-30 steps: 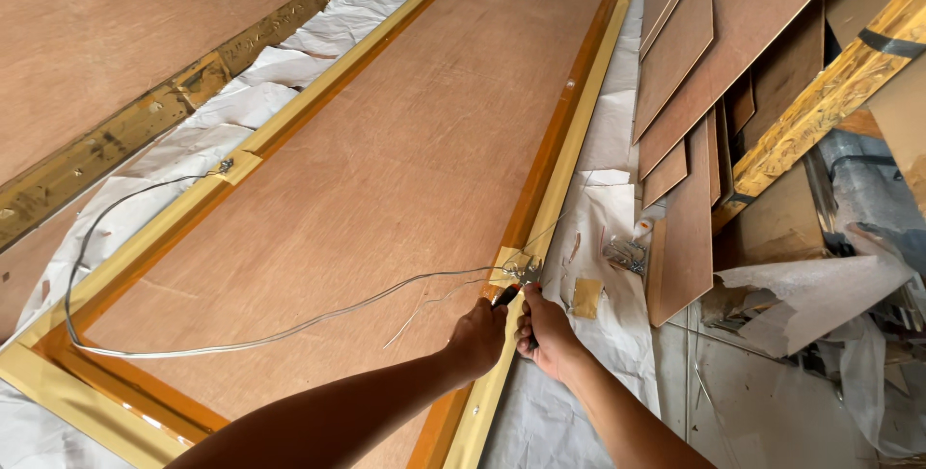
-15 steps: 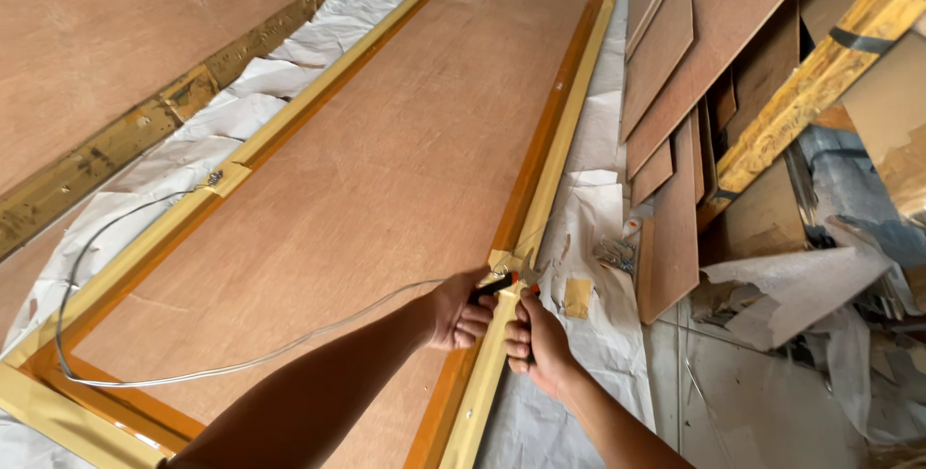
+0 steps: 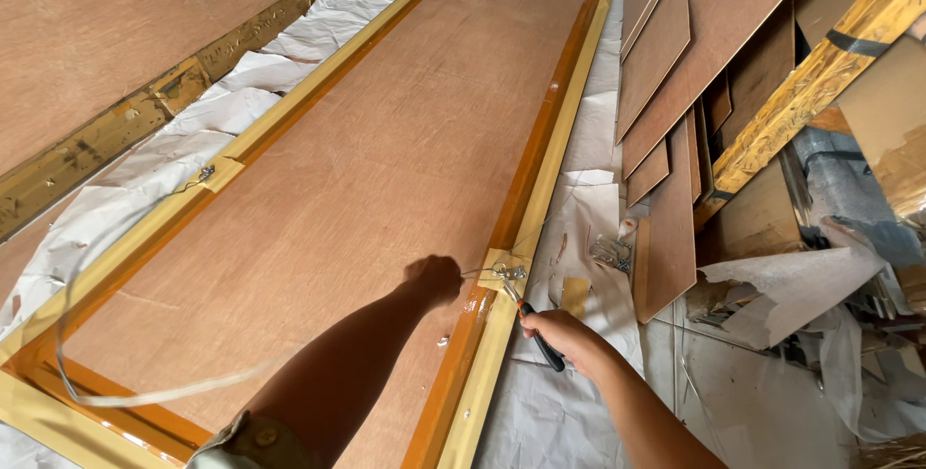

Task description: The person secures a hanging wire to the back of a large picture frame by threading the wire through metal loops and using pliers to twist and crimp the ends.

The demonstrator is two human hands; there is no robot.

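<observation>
The right hand (image 3: 567, 334) grips black-handled pliers (image 3: 526, 315) at the metal ring fitting (image 3: 508, 271) on the large yellow-framed plywood panel (image 3: 386, 170); the blurred left hand (image 3: 434, 278) seems closed on the grey wire (image 3: 145, 394).

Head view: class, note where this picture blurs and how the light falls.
Head view: the left hand and the wire smear with motion blur; the right hand on the pliers stays sharper; soft even daylight, with slight glare on the glossy orange frame.
</observation>
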